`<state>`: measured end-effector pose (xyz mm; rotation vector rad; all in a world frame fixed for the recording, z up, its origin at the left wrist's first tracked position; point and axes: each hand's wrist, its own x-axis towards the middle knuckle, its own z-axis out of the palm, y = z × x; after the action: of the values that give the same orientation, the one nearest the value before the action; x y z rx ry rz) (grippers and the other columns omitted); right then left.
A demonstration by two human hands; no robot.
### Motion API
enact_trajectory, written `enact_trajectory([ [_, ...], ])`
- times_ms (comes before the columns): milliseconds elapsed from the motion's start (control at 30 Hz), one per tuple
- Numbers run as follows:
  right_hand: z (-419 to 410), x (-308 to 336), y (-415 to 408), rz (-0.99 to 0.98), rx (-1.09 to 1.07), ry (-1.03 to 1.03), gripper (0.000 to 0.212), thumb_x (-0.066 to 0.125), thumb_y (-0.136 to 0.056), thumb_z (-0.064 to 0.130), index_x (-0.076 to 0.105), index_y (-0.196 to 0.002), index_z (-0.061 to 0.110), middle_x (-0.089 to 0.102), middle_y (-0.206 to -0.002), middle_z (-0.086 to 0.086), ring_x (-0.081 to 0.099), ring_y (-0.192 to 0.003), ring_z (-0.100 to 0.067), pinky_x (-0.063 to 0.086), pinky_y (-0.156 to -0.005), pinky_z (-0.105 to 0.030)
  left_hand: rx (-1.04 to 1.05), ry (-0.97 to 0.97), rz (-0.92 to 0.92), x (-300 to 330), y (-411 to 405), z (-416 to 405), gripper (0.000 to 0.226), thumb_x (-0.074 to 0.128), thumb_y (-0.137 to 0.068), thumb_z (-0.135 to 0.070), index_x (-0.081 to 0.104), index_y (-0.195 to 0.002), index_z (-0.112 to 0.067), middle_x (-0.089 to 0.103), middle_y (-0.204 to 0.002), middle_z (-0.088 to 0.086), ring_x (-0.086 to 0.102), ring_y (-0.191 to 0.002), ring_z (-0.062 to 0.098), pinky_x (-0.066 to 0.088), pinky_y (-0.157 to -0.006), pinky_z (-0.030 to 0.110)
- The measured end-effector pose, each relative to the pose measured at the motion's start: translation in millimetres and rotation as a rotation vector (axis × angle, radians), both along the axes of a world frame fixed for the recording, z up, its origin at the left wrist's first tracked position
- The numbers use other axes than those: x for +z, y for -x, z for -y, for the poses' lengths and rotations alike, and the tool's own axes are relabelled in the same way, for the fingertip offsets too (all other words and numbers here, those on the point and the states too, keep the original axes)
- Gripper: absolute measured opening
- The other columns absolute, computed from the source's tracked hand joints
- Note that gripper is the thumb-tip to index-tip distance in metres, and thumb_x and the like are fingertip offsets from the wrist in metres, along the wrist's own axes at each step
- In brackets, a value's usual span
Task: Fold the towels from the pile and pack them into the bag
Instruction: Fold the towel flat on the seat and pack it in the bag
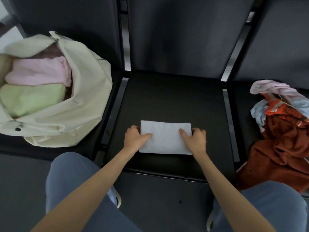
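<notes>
The white towel [165,138] lies folded in the lower middle of the frame on the black seat [167,97], and the left hand [136,139] and right hand [194,139] each pinch one short end, thumb on top and fingers curled around the edge. Its long axis runs left to right across the frame, with short ends toward the cream bag [87,97] at the left and the unfolded pile [282,131] at the right. To do this step well, I think both hands should squeeze evenly and lift level, so the layers do not slip open on the way to the bag.

White folded towel [165,138] on black seat [167,101], cream bag [87,91] holding pink towel [38,72] and pale green towel [31,99], pile [284,131] of rust-orange, pale blue and pink cloth, blue trousers [70,181].
</notes>
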<state>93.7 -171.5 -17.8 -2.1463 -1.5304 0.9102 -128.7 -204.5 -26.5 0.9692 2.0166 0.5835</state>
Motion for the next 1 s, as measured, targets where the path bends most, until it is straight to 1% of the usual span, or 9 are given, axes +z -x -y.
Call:
enact_trajectory([
  [100,4.6,3.3,11.2,-0.013,0.0,0.026,0.049,0.066,-0.084,0.039,0.055,-0.113,0.002,0.046,-0.121,-0.015,0.05,-0.109,-0.029,0.044,-0.096,-0.041,-0.106,0.1,-0.113,2.0,-3.8,5.7,0.052,0.07,-0.069,-0.052,0.06,-0.097,-0.01,0.055,-0.11,0.011,0.056,-0.104,0.028,0.054,-0.085,0.045],
  [167,8.3,7.9,18.2,-0.065,-0.01,0.022,0.045,0.067,-0.084,0.031,0.05,-0.115,0.003,0.049,-0.118,-0.014,0.052,-0.106,-0.027,0.046,-0.09,-0.038,-0.089,0.092,-0.051,5.2,-5.3,8.2,0.048,0.069,-0.063,-0.051,0.061,-0.088,-0.011,0.06,-0.106,0.01,0.059,-0.101,0.027,0.055,-0.081,0.041],
  [300,14.1,26.0,32.3,-0.264,-0.022,0.017,0.037,0.066,-0.086,0.017,0.043,-0.113,0.006,0.054,-0.1,-0.005,0.049,-0.075,-0.006,0.039,-0.059,-0.019,0.031,-0.015,0.237,31.3,0.3,15.6,0.031,0.072,-0.077,-0.03,0.062,-0.101,-0.012,0.067,-0.102,0.003,0.064,-0.088,0.013,0.054,-0.07,0.026],
  [400,16.9,41.7,55.0,-0.383,0.003,-0.016,0.049,0.069,-0.084,0.013,0.039,-0.122,0.006,0.044,-0.102,0.002,0.047,-0.088,-0.008,0.04,-0.071,-0.019,0.121,-0.138,0.279,62.3,19.2,22.7,0.027,0.07,-0.08,-0.022,0.056,-0.103,-0.013,0.064,-0.099,0.001,0.061,-0.084,0.01,0.05,-0.066,0.024],
  [533,14.0,61.8,97.1,-0.488,0.158,0.011,0.063,0.074,-0.077,0.013,0.036,-0.127,0.014,0.044,-0.114,0.002,0.048,-0.103,-0.013,0.045,-0.078,-0.023,0.075,-0.333,0.111,104.7,64.3,35.6,0.031,0.074,-0.079,-0.019,0.047,-0.095,-0.019,0.059,-0.092,0.002,0.057,-0.079,0.012,0.047,-0.065,0.028],
  [600,9.5,73.9,116.7,-0.488,0.297,0.09,0.061,0.074,-0.076,0.01,0.04,-0.126,0.015,0.047,-0.115,0.002,0.05,-0.104,-0.013,0.044,-0.07,-0.019,0.009,-0.424,0.037,127.4,88.5,43.1,0.036,0.077,-0.076,-0.019,0.044,-0.09,-0.022,0.062,-0.087,0.009,0.057,-0.074,0.017,0.046,-0.063,0.032],
  [700,-0.7,94.5,144.4,-0.467,0.636,0.232,0.053,0.075,-0.075,0.011,0.052,-0.123,0.014,0.056,-0.116,-0.002,0.055,-0.109,-0.019,0.047,-0.076,-0.022,0.025,-0.479,0.014,161.0,123.7,49.4,0.039,0.08,-0.073,-0.014,0.045,-0.09,-0.02,0.059,-0.074,0.003,0.051,-0.064,0.011,0.041,-0.059,0.023],
  [800,-8.1,116.8,177.2,-0.547,0.845,0.29,0.05,0.071,-0.068,0.023,0.062,-0.116,0.013,0.062,-0.113,-0.002,0.059,-0.104,-0.016,0.049,-0.083,-0.026,0.11,-0.535,0.02,184.0,158.9,51.8,0.042,0.081,-0.071,-0.014,0.047,-0.095,-0.016,0.063,-0.086,0.012,0.055,-0.072,0.014,0.044,-0.063,0.026],
  [1000,-22.2,136.5,245.3,-0.946,0.584,0.155,0.034,0.073,-0.074,0.014,0.067,-0.103,-0.003,0.066,-0.1,-0.014,0.064,-0.099,-0.033,0.051,-0.078,-0.037,0.362,-0.613,0.078,200.6,243.2,58.8,0.042,0.084,-0.071,-0.019,0.05,-0.095,-0.023,0.064,-0.109,0.01,0.064,-0.098,0.025,0.054,-0.083,0.042],
])
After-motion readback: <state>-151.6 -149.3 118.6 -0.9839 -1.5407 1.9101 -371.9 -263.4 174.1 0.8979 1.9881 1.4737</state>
